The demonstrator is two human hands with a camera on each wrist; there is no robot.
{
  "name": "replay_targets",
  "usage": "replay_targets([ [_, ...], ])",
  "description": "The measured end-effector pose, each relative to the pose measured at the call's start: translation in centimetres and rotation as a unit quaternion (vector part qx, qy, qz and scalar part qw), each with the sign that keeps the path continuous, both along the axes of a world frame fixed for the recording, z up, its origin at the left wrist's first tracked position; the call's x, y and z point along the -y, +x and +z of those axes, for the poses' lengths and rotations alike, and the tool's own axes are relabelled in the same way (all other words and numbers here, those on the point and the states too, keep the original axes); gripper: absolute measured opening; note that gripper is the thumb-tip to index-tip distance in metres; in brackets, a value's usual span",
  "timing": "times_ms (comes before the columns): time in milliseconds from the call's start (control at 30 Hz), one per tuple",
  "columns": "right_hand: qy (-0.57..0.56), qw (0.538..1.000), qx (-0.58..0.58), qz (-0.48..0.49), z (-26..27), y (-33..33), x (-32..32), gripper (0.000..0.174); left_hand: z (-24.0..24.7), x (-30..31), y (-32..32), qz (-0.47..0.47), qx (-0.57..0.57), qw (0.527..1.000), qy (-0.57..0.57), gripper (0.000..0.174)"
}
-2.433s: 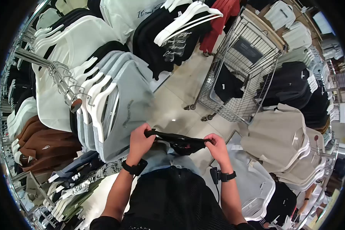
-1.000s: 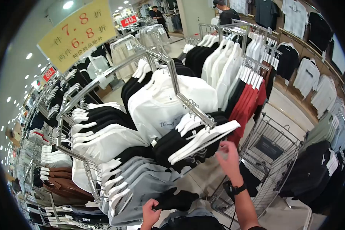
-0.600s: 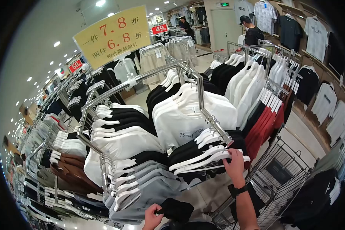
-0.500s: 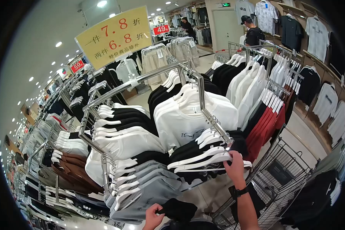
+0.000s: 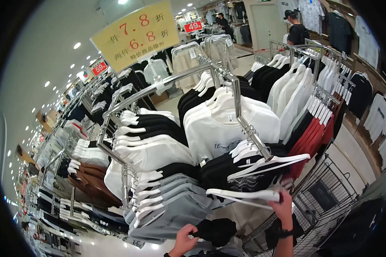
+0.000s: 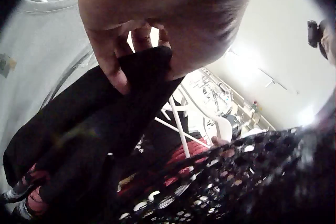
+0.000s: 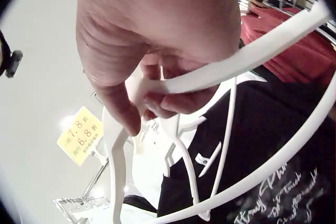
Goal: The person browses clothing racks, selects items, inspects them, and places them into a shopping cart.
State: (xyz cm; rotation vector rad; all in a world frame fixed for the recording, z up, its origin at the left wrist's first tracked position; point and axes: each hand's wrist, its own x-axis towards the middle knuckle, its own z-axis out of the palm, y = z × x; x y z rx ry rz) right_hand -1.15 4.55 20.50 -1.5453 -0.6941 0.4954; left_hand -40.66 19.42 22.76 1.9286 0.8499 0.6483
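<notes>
Low in the head view my left hand point(image 5: 184, 240) pinches a bunched black garment point(image 5: 218, 232) by its edge. In the left wrist view the black garment point(image 6: 105, 108) hangs from the thumb and fingers, with pinkish patches at its lower end. My right hand point(image 5: 282, 205) grips a bare white hanger point(image 5: 244, 195) near its middle, below the rail end. Up close in the right wrist view, the thumb and fingers wrap round the white hanger point(image 7: 210, 77). Another bare white hanger point(image 5: 296, 158) hangs at the rail end, in front of black printed shirts point(image 5: 244, 180).
A chrome rack point(image 5: 176, 77) bears white, black and grey shirts point(image 5: 171, 210) on hangers. To the right, a wire shopping cart point(image 5: 330, 188) stands near red garments point(image 5: 311, 141). A yellow sign point(image 5: 135, 36) rises above the rack. A person point(image 5: 296, 32) stands further back.
My right hand has left the black garment, reached to the hangers at the rail end, and brought one bare hanger down off it. The left hand still holds the garment. The view has tilted up.
</notes>
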Motion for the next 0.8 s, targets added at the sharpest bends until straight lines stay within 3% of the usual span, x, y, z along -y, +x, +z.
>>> replay_targets([
  [100, -0.020, 0.975, -0.155, 0.156, 0.9, -3.4, 3.8, 0.043, 0.3, 0.7, -0.4, 0.046, 0.031, 0.994, -0.092, 0.024],
  [133, -0.033, 0.961, -0.134, 0.241, 1.0, -3.7, 4.6, 0.040, -1.0, 0.6, -0.9, 0.068, 0.065, 0.985, -0.142, 0.023],
  [200, -0.094, 0.923, -0.275, 0.250, 0.5, -5.7, 5.3, 0.041, -2.0, 0.2, -2.0, 0.096, 0.103, 0.972, -0.188, 0.027],
  [267, -0.099, 0.922, -0.275, 0.254, -0.4, -7.1, 5.6, 0.043, -2.2, 0.5, -3.1, 0.144, 0.190, 0.914, -0.329, 0.025],
  [333, -0.097, 0.921, -0.264, 0.269, 2.8, -9.0, 4.8, 0.041, -4.0, 0.2, -4.6, 0.172, 0.196, 0.905, -0.337, 0.023],
  [367, -0.127, 0.902, -0.256, 0.324, 1.9, -8.5, 5.1, 0.046, -4.5, 0.0, -5.5, 0.186, 0.193, 0.897, -0.351, 0.022],
  [400, -0.113, 0.893, -0.282, 0.331, 2.7, -9.5, 4.6, 0.041, -4.4, 0.0, -5.9, 0.186, 0.179, 0.904, -0.342, 0.022],
  [467, -0.244, 0.906, -0.146, 0.315, 1.7, -11.1, 6.0, 0.039, -3.6, -0.3, -6.3, 0.168, 0.180, 0.907, -0.340, 0.023],
  [500, -0.183, 0.902, -0.241, 0.309, 5.2, -13.2, 5.3, 0.041, -3.6, -0.6, -6.8, 0.153, 0.166, 0.918, -0.326, 0.023],
  [600, -0.135, 0.927, -0.180, 0.301, 6.8, -18.0, 4.3, 0.043, -4.4, -1.5, -8.8, 0.167, 0.161, 0.917, -0.325, 0.021],
  [633, -0.151, 0.914, -0.195, 0.323, 8.6, -19.4, 4.0, 0.044, -4.6, -1.8, -9.9, 0.173, 0.178, 0.914, -0.322, 0.021],
  [700, -0.189, 0.905, -0.195, 0.326, 11.3, -23.3, 2.9, 0.044, -4.4, -1.9, -12.7, 0.174, 0.054, 0.969, -0.166, 0.023],
  [733, -0.207, 0.909, -0.170, 0.320, 11.4, -25.1, 2.6, 0.045, -4.3, -1.8, -14.2, 0.186, 0.068, 0.966, -0.169, 0.023],
  [800, -0.271, 0.897, -0.063, 0.343, 13.2, -29.0, 1.0, 0.043, -3.1, -1.4, -17.8, 0.228, -0.034, 0.972, -0.056, 0.027],
])
